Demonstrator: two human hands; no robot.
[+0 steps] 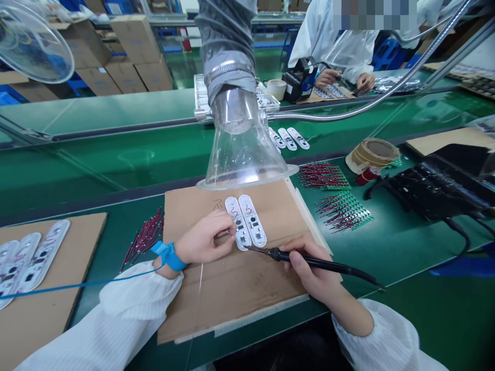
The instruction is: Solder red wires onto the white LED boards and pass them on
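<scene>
While right hand (316, 269) holds soldering iron (336, 265), left hand (204, 238) beside boards (252, 221)

Decent room to slide over the near half of the cardboard (240, 296) — clear hood (247, 154) overhangs the far edge, soldering iron (325, 264) crosses the right.
</scene>
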